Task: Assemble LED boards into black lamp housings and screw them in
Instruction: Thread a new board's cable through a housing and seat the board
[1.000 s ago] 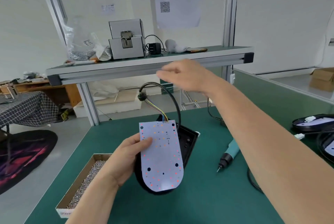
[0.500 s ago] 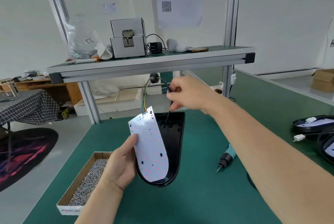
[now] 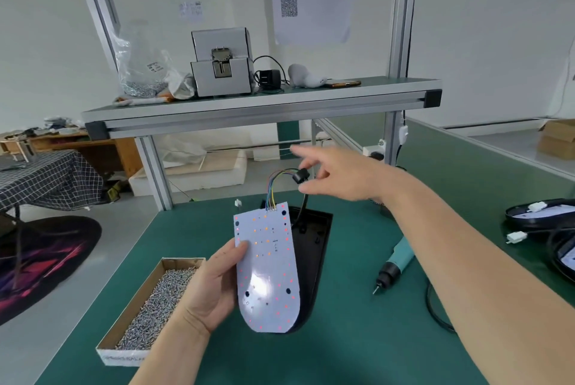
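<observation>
A person is working at a green bench (image 3: 342,347). Their left hand (image 3: 205,291) is gripping the white LED board (image 3: 267,269) by its left edge, thumb on its face. It is tilting the board up off the black lamp housing (image 3: 314,238) lying just beneath, probably so the cable can be tucked in first. Their right hand (image 3: 339,176) is reaching to the round black cable fitting (image 3: 300,176) on the board's coloured wires (image 3: 273,185); blur is hiding whether the fingers are pinching it. Beside the left hand, a cardboard box (image 3: 182,260) is holding a heap of small silver screws (image 3: 155,310).
</observation>
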The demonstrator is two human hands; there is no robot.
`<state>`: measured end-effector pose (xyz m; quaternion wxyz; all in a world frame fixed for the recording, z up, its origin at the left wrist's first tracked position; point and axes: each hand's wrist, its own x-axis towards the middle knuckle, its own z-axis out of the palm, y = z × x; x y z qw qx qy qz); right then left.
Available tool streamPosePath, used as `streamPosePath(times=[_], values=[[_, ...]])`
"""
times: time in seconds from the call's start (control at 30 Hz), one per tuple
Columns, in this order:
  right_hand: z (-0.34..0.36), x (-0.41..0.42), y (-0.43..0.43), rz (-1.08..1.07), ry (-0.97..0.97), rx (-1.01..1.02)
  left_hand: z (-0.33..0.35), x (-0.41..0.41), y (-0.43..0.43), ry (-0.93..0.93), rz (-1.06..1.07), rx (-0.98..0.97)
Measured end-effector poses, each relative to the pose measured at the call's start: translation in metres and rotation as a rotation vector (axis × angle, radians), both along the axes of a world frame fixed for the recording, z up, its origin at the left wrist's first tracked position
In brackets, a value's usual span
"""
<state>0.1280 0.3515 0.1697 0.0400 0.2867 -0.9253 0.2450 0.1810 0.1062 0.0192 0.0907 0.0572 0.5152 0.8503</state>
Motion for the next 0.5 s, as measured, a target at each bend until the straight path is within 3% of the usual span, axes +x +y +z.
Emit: streamPosePath(times=[0.1, 0.33, 0.5], values=[[-0.004, 0.0, -0.011, 0.025, 0.114, 0.136, -0.003, -0.001, 0.0, 0.007, -0.03, -0.016], [-0.035, 0.011, -0.02, 0.046, -0.072, -0.093, -0.012, -0.003, -0.005, -0.027, -0.003, 0.059], [-0.07, 0.019, -0.028, -0.024, 0.312, 0.043, -0.004, 0.003, 0.003, 0.045, -0.063, -0.048]])
